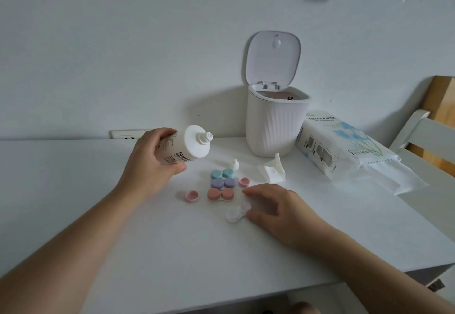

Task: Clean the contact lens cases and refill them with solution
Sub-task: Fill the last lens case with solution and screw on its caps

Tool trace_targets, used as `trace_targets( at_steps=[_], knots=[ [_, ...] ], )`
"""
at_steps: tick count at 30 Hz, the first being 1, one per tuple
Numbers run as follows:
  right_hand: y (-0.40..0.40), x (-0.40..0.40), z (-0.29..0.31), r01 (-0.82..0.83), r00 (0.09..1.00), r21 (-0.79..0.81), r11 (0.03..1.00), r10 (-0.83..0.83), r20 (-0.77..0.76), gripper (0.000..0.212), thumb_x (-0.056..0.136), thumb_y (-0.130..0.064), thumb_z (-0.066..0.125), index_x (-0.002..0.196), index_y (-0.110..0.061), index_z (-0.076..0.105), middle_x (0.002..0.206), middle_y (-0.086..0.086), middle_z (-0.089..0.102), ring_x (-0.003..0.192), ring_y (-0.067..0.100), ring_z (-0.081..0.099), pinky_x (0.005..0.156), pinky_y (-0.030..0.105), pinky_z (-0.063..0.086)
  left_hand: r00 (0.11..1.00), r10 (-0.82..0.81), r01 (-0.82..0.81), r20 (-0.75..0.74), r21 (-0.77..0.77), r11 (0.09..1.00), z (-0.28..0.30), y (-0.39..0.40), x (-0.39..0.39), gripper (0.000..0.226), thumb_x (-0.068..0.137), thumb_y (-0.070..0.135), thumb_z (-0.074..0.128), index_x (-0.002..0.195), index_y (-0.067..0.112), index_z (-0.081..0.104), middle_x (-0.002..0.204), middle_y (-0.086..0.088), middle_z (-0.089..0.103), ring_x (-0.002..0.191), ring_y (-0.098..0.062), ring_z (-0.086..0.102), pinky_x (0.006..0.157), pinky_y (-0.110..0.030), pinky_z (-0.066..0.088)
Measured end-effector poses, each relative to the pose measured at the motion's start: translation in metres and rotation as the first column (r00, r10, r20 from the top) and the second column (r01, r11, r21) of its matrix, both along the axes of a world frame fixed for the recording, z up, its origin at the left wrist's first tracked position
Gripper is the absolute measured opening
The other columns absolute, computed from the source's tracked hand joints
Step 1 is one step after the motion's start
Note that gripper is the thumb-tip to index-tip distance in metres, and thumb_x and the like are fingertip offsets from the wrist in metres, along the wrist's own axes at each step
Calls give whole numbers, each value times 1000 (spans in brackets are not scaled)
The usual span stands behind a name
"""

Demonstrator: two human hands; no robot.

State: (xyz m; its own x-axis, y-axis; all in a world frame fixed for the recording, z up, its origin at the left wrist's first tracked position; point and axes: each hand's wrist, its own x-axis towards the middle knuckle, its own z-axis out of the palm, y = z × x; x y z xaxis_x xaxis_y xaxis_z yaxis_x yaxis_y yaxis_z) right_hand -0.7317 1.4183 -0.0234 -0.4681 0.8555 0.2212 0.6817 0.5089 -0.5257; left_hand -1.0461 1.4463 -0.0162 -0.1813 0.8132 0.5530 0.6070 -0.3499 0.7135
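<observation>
My left hand [150, 163] grips a white solution bottle [187, 145], tilted with its uncapped nozzle pointing right above the table. The bottle's small white cap [235, 165] stands behind the cases. Three closed lens cases lie in a stack of rows: teal [222, 174], purple [223, 183] and salmon [220, 194]. Two loose pink lids lie open side up, one at the left [191, 196], one at the right [244, 182]. My right hand [275, 209] rests on the table, its fingers holding the open clear white lens case [237, 212].
A white ribbed bin [277, 126] with its lid up stands at the back. A crumpled tissue [274, 169] lies before it. A tissue pack [344, 148] lies at the right. A wall socket [128, 133] sits behind the table. A chair [423, 131] is at the far right.
</observation>
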Motion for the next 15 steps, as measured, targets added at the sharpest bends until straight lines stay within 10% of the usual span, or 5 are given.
trace_targets(
  at_steps=[6,15],
  knots=[
    [-12,3,0,-5,999,77,997,8,-35,17,84,-48,70,87,-33,64,100,-18,62,103,1,55,88,12,41,1000,-5,5,-4,2,1000,2,-1,1,73,64,10,91,114,47,53,121,14,60,116,-10,54,86,-14,38],
    [-11,-13,2,-17,995,48,999,12,97,50,74,-76,57,104,-38,67,120,-29,47,119,-9,39,94,3,28,1000,-15,15,-4,1,1000,4,-2,2,72,64,9,91,115,44,54,118,18,57,117,-12,54,87,-17,39]
  ],
)
